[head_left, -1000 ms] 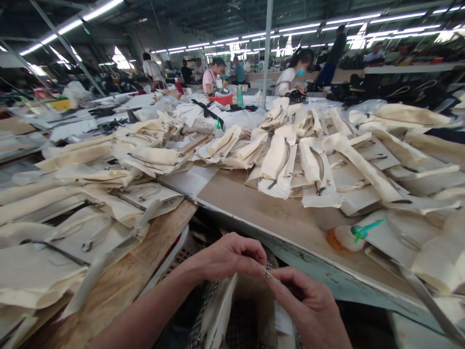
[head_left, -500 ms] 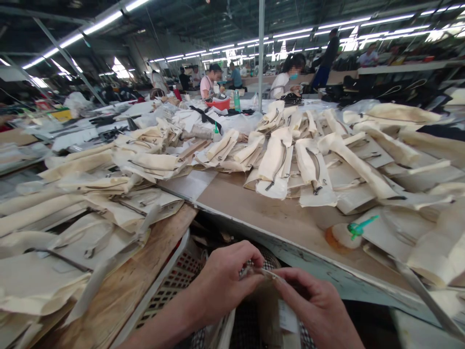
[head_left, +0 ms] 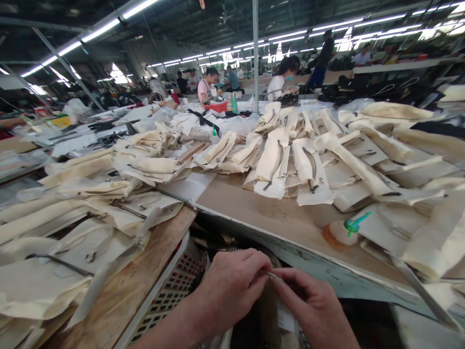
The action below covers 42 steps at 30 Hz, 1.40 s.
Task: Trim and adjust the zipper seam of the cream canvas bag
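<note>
Cream fabric pieces [head_left: 276, 160] with dark zippers crowd long worktables under strip lights, with other workers seated far behind. Below the table edge [head_left: 290, 252], the left hand [head_left: 228, 286] and right hand [head_left: 312, 305] meet, fingertips pinched tight on a thin pale strip [head_left: 271, 276] between them, small and partly hidden. A white basket [head_left: 170, 295] sits just left; a green-nozzled bottle [head_left: 345, 231] lies near the edge, beside bare tabletop.

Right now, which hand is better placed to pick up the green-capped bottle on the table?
Probably the right hand: it sits nearer the green-capped bottle; the left hand is farther off. Both pinch a thin strip.
</note>
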Available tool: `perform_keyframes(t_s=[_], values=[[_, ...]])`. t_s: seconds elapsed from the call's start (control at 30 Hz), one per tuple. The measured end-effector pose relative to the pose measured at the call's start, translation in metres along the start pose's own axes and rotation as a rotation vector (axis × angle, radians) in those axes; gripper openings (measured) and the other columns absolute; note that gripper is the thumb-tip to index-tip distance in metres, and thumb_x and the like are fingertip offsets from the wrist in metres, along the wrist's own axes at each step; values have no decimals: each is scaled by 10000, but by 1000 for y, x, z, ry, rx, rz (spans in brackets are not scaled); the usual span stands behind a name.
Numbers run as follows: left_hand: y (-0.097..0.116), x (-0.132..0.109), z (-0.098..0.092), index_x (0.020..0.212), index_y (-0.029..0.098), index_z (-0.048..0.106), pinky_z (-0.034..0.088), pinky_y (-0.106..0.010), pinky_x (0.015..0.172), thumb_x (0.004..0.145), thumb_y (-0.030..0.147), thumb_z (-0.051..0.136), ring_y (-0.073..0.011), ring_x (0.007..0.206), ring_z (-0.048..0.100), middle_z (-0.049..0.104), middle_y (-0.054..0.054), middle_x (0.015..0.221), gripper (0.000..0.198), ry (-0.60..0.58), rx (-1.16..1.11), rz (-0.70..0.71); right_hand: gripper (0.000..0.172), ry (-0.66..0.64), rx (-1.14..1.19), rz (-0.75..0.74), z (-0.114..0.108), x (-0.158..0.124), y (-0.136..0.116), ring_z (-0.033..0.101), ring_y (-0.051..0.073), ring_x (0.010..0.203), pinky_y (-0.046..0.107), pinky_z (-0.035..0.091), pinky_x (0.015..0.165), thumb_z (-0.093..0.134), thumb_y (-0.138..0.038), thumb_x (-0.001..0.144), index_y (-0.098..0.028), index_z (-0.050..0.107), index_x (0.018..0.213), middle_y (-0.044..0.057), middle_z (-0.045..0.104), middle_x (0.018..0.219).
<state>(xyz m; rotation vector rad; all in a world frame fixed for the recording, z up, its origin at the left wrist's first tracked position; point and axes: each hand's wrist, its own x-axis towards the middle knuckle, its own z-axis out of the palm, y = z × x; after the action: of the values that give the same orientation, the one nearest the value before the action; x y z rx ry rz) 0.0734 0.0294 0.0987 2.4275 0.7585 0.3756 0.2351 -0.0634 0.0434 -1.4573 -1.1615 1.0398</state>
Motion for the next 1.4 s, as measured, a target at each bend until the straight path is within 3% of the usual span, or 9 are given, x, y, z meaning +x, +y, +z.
perform_keyframes(t_s=[0.33,0.63,0.73,0.8,0.9,1.0,1.2,1.4], values=[[-11,10,-7,813,146,638,355,-173,588,836,91,632,-83,637,568,637,22,732,60,-31,-56,132,241,-12,9,0,0,0,-4,715,171,790,167,547,728,630,-371,876,-225,750,1025,13,766,881],[-8,13,-7,797,149,681,387,-170,610,751,60,617,-95,628,577,672,17,729,119,-40,-148,18,203,76,87,-15,3,0,-5,721,168,726,163,562,691,685,-375,829,-217,766,927,14,767,824],[-8,16,-8,794,157,693,395,-174,617,744,81,616,-105,643,588,677,21,719,119,-76,-171,-38,185,43,60,-37,1,0,-3,723,172,756,173,569,707,645,-345,866,-205,731,951,25,761,862],[-7,18,-7,793,161,699,396,-174,622,744,92,621,-110,654,595,678,26,713,115,-90,-188,-68,171,12,0,-89,-1,0,0,720,178,836,195,570,768,595,-306,903,-200,684,1004,46,746,946],[-4,21,-5,799,167,703,385,-170,605,743,97,620,-105,643,588,677,33,706,123,-90,-194,-87,121,54,-192,-294,-5,0,5,681,176,965,221,546,858,557,-216,916,-207,622,1017,68,687,1078],[-2,22,-3,774,164,695,364,-170,577,732,90,618,-98,611,557,648,42,664,114,-74,-166,-106,83,121,-402,-462,-8,0,6,662,162,942,211,536,822,549,-162,908,-217,586,958,57,652,1042],[-4,20,-1,759,162,672,372,-167,591,753,109,615,-101,633,554,638,41,675,77,-56,-159,-117,132,112,-648,-556,-13,1,2,679,146,784,206,533,692,497,-170,940,-222,588,1020,41,657,955],[-6,20,0,758,165,677,360,-172,571,753,103,614,-96,602,554,649,43,670,89,-30,-137,-86,150,174,-737,-615,-12,5,-8,684,147,700,215,515,586,464,-175,947,-206,609,922,37,674,883]])
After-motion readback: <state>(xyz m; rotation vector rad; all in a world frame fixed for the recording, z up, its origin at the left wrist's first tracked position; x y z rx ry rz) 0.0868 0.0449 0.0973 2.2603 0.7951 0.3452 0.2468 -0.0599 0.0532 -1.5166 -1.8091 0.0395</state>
